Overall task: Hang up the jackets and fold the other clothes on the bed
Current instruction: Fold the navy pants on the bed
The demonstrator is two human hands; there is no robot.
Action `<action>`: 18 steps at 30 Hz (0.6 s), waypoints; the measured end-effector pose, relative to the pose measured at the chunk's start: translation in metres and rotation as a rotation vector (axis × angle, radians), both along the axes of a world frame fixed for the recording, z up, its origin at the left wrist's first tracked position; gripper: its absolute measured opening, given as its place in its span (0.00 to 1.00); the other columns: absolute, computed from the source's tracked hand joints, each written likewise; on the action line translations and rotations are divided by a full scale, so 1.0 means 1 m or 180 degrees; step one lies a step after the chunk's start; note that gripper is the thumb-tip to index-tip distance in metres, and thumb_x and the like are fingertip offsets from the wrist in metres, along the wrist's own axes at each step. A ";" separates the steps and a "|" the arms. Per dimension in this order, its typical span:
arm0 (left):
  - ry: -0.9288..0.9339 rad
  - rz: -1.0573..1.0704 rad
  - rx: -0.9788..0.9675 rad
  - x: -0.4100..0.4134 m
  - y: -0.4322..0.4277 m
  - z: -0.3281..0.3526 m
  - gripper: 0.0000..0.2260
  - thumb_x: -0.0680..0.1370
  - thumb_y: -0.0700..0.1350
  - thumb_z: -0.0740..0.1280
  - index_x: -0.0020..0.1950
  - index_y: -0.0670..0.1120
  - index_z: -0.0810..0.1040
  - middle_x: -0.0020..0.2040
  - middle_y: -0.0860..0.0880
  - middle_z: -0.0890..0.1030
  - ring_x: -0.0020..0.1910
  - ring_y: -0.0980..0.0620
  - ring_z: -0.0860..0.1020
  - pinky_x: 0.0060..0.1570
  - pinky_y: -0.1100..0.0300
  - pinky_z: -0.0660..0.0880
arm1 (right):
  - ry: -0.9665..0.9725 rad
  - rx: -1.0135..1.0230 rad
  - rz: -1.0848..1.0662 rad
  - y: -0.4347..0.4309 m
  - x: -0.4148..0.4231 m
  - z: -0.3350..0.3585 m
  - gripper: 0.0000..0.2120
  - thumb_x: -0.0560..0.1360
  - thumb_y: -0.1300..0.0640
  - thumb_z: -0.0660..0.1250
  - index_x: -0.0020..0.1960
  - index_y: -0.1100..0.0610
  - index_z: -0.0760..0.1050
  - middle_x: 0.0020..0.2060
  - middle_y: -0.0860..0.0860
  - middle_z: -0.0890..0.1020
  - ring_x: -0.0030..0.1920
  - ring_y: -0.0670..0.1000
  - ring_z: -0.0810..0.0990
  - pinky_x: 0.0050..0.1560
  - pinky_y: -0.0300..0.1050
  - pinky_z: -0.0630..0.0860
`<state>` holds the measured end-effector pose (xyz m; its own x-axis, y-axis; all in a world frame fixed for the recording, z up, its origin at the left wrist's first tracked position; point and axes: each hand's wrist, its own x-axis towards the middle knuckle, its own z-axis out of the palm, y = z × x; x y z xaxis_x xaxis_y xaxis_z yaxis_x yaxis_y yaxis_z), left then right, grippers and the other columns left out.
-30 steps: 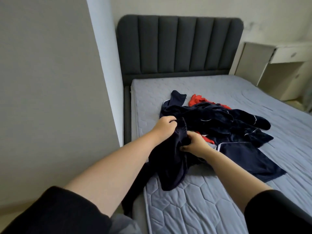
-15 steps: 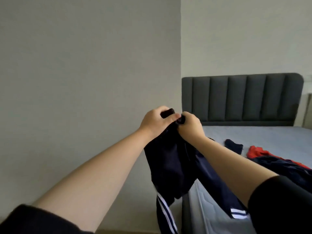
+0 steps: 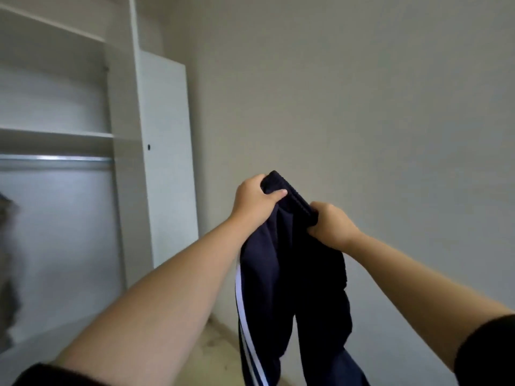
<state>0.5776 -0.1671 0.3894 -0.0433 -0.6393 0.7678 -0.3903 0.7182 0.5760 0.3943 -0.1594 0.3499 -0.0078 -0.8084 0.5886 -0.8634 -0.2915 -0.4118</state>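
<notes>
A dark navy garment [image 3: 292, 288] with two white side stripes hangs in the air in front of me, held up by its ribbed top edge. My left hand [image 3: 255, 200] grips the left end of that edge, thumb over the front. My right hand [image 3: 330, 225] grips the right end, a little lower. The cloth drops down past the bottom of the view. The bed and the other clothes are out of view.
An open white wardrobe [image 3: 122, 151] stands at the left, with shelves, a metal hanging rail [image 3: 55, 158] and a door [image 3: 167, 151] swung open. A grey garment [image 3: 7, 263] shows blurred at the far left edge. A bare wall fills the right; pale floor [image 3: 217, 352] lies below.
I have lifted the navy garment off the bed and turned left, away from the bed and toward the wardrobe. My hands have moved apart along its top edge.
</notes>
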 end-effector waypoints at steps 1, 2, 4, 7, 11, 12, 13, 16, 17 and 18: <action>-0.0052 0.0143 0.0011 0.013 0.001 -0.004 0.06 0.71 0.46 0.73 0.40 0.47 0.78 0.35 0.56 0.79 0.35 0.59 0.76 0.35 0.68 0.70 | 0.0073 0.0098 0.0036 -0.004 0.011 -0.012 0.06 0.69 0.63 0.62 0.43 0.54 0.71 0.39 0.53 0.79 0.42 0.57 0.79 0.39 0.47 0.75; -0.0081 0.0243 0.0028 0.024 0.002 -0.010 0.07 0.72 0.46 0.73 0.41 0.46 0.78 0.35 0.55 0.79 0.35 0.57 0.76 0.36 0.66 0.71 | 0.0107 0.0210 0.0048 -0.007 0.021 -0.023 0.06 0.70 0.63 0.61 0.44 0.55 0.72 0.40 0.53 0.80 0.42 0.57 0.79 0.40 0.48 0.76; -0.0130 0.0384 0.0053 0.045 0.004 -0.021 0.08 0.72 0.47 0.73 0.42 0.43 0.78 0.36 0.53 0.79 0.36 0.55 0.76 0.37 0.64 0.71 | 0.0139 0.0444 0.0041 -0.011 0.036 -0.040 0.07 0.70 0.63 0.61 0.45 0.55 0.75 0.40 0.54 0.81 0.41 0.57 0.79 0.38 0.46 0.75; -0.0147 0.0566 0.0070 0.072 0.008 -0.036 0.08 0.73 0.47 0.72 0.42 0.44 0.78 0.38 0.52 0.79 0.38 0.54 0.77 0.38 0.63 0.73 | 0.0281 0.0758 -0.0013 -0.012 0.053 -0.049 0.04 0.70 0.62 0.62 0.42 0.56 0.74 0.35 0.53 0.79 0.37 0.56 0.77 0.36 0.42 0.70; -0.0073 0.0787 0.0165 0.110 0.013 -0.046 0.07 0.73 0.48 0.72 0.40 0.47 0.77 0.37 0.54 0.78 0.37 0.55 0.76 0.37 0.63 0.72 | 0.0802 0.1231 0.0057 -0.008 0.072 -0.045 0.04 0.68 0.60 0.68 0.42 0.59 0.77 0.38 0.54 0.80 0.39 0.55 0.79 0.36 0.41 0.71; -0.0084 0.0870 0.0163 0.120 0.014 -0.047 0.08 0.73 0.48 0.72 0.38 0.48 0.75 0.36 0.54 0.77 0.36 0.56 0.75 0.35 0.64 0.69 | 0.0997 0.1367 0.0160 -0.006 0.077 -0.042 0.06 0.67 0.59 0.71 0.43 0.57 0.77 0.38 0.52 0.80 0.39 0.53 0.79 0.37 0.40 0.72; -0.0072 0.0918 0.0168 0.129 0.015 -0.049 0.09 0.73 0.48 0.72 0.37 0.49 0.74 0.36 0.55 0.76 0.35 0.57 0.73 0.33 0.66 0.68 | 0.1133 0.1475 0.0297 -0.004 0.081 -0.040 0.07 0.66 0.57 0.73 0.43 0.55 0.77 0.38 0.50 0.80 0.39 0.51 0.79 0.37 0.39 0.72; 0.0132 0.0889 0.0239 0.150 0.020 -0.051 0.09 0.73 0.46 0.72 0.35 0.52 0.74 0.34 0.56 0.77 0.33 0.61 0.74 0.30 0.74 0.68 | 0.1287 0.1767 0.0749 0.004 0.088 -0.030 0.09 0.66 0.56 0.75 0.43 0.50 0.77 0.40 0.46 0.81 0.40 0.46 0.80 0.37 0.35 0.74; 0.0190 0.0879 0.0294 0.156 0.021 -0.052 0.08 0.73 0.46 0.72 0.36 0.52 0.75 0.35 0.56 0.78 0.33 0.61 0.75 0.31 0.74 0.68 | 0.1283 0.1858 0.0864 0.007 0.088 -0.028 0.10 0.66 0.57 0.75 0.44 0.50 0.77 0.40 0.44 0.82 0.41 0.45 0.80 0.36 0.33 0.74; 0.0228 0.0863 0.0369 0.161 0.023 -0.054 0.07 0.73 0.46 0.72 0.37 0.50 0.76 0.35 0.56 0.79 0.34 0.60 0.75 0.33 0.72 0.70 | 0.1254 0.1925 0.0962 0.010 0.088 -0.026 0.10 0.67 0.58 0.75 0.45 0.49 0.77 0.40 0.43 0.82 0.41 0.44 0.81 0.35 0.31 0.74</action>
